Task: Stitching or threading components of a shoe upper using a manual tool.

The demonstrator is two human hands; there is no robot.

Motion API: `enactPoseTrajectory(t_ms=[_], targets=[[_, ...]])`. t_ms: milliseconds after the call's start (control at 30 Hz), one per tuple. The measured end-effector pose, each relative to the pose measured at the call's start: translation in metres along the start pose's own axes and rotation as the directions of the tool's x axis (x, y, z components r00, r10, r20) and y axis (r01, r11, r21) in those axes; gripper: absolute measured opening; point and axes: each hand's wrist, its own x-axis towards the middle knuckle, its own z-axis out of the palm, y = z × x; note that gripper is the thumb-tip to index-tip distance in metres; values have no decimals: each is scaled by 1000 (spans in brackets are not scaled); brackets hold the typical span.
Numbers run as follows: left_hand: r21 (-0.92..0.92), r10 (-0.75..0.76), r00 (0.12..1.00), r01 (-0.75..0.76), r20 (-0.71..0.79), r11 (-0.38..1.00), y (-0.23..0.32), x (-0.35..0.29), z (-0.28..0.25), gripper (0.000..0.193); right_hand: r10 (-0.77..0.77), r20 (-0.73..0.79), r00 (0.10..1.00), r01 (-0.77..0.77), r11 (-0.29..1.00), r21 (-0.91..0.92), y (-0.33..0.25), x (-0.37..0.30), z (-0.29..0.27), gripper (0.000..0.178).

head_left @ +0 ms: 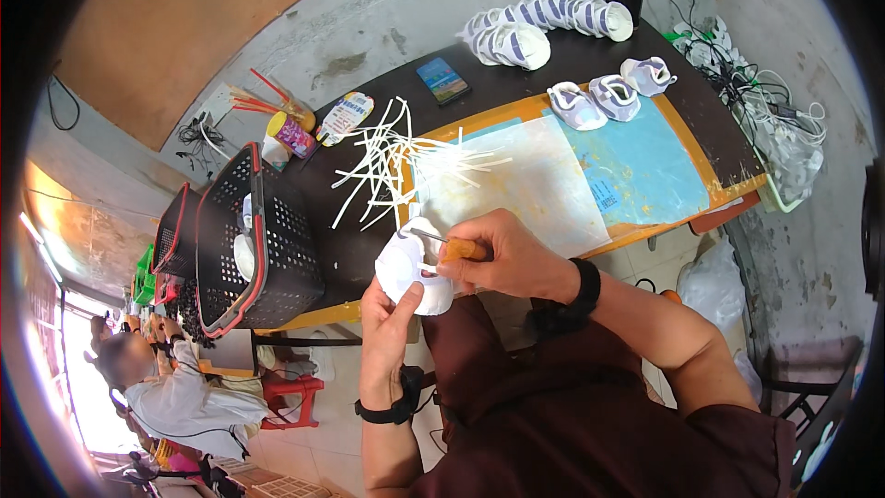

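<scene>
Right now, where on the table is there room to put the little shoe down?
The pale sheet is bare, between the white strips and three small shoes. The blue mat below those shoes is bare too. It is crowded by the black basket and the shoe row.

The shoe (412, 269) is white, the tool (458, 248) handle orange. White strips (392, 164) lie on a dark table (516, 74) (orange-edged, with a pale blue mat (645, 166)). White-and-lilac shoes (608, 92) sit beyond; the basket (263, 240) is black, red-rimmed.

I see even, bright daylight over the table (645, 175), with blown-out glare at the lower left. Fisheye distortion bends edges toward my dark, vignetted rim.
</scene>
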Motion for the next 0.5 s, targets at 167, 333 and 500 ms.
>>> enactPoseTrajectory(t_ms=[167, 333, 500], targets=[[-14, -10, 1000, 10, 2, 1000, 0, -2, 2, 35, 85, 10, 996, -84, 993, -79, -3, -3, -2, 18], [-31, 32, 999, -31, 15, 999, 1, -1, 12, 35, 3, -35, 999, -8, 990, -141, 8, 0, 5, 22], [13, 22, 1000, -22, 13, 1000, -1, -1, 14, 36, -51, -65, 997, 27, 945, -327, 11, 0, 7, 18]])
